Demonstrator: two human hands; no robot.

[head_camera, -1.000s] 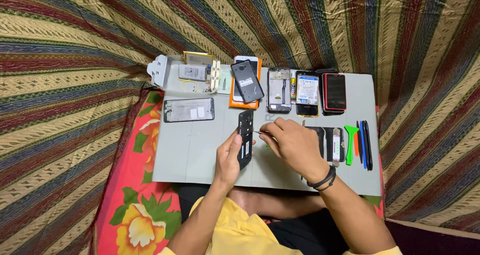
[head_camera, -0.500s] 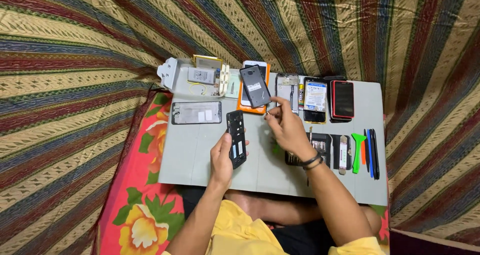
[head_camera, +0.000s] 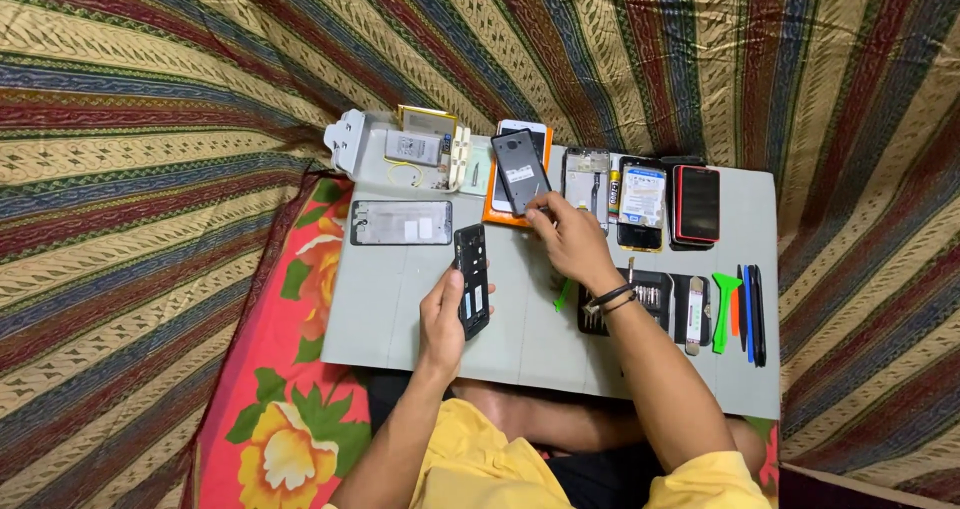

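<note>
So the left hand is wrapped around a black phone frame, holding it on edge just above the grey surface. Grip looks like thumb on one side and fingers behind, so only a thin edge is held. If it twists, I'd guess that frame slips and lands on the surface.

Right of the frame, the right hand reaches up with fingertips touching the lower edge of a dark grey phone back, which lies tilted across an orange-cased phone. Can't tell if it's actually pinched or just touched. It's perched, so a nudge could slide it off.

The forearm hangs right over the open screwdriver bit set, right of the frame. A dropped wrist could knock the bits loose.

Further right sit green and coloured pry tools; beyond the frame, a row of opened phones; left of it, a bare display frame.
</note>
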